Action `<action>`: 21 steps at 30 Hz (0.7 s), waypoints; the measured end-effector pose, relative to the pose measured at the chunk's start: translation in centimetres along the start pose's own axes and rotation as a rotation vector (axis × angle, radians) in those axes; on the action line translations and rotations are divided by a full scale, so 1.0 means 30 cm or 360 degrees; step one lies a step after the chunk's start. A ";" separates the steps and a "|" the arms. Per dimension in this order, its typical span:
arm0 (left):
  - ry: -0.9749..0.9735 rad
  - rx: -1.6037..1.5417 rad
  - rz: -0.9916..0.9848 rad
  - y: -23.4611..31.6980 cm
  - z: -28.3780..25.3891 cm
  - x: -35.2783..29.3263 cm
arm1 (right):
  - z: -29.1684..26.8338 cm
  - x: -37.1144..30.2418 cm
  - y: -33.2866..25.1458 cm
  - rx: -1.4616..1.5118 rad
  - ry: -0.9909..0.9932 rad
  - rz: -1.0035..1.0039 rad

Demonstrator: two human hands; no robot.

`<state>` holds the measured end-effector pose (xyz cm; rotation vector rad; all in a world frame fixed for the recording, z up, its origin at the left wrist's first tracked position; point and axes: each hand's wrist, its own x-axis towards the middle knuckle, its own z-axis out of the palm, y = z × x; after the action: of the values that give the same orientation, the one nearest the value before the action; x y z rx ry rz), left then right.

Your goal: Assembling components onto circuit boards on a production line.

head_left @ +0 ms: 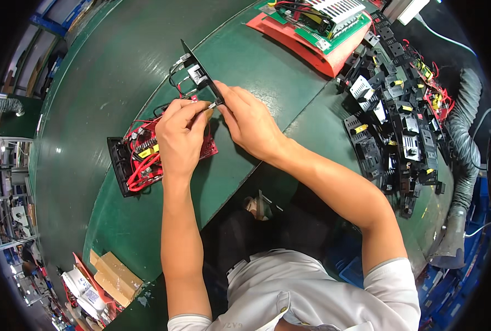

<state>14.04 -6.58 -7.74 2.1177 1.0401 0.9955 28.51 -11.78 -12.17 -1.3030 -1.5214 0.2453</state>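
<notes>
My right hand (252, 120) grips the lower end of a thin black panel (188, 51), which stands tilted on edge above the green table. A white socket-like part (197, 75) and a few wires sit on the panel's left face. Close against that same end, the fingertips of my left hand (180, 129) are pinched together; a small light-coloured piece shows there, too small to name. Under and beside my left hand lies a red circuit board (208, 145) with thick red wires (142, 175) and a yellow component. A black end plate (120, 166) stands at the board's left side.
A red-orange tray (289, 37) at the far side carries a green board with a perforated metal cover (336, 12). Many black panels with sockets (391, 118) are heaped at right, near a grey flexible duct (464, 149). Cardboard (115, 276) lies at the near left.
</notes>
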 end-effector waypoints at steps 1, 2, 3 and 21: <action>0.0000 0.0000 -0.0003 0.002 0.002 0.000 | -0.002 0.000 0.002 -0.0013 0.0007 -0.0005; 0.0008 0.0010 -0.0004 0.004 0.004 -0.001 | -0.003 0.001 0.002 -0.0025 0.0014 -0.0011; 0.0016 0.0020 -0.0005 0.006 0.006 -0.001 | -0.006 0.003 0.003 -0.0039 0.0013 -0.0021; 0.0098 0.0073 0.0192 -0.001 -0.111 0.014 | -0.020 -0.002 0.034 -0.0124 -0.0038 0.0173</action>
<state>11.50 -5.69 -5.75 2.2221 0.9823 1.1101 29.59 -11.70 -12.68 -1.4509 -1.4947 0.2742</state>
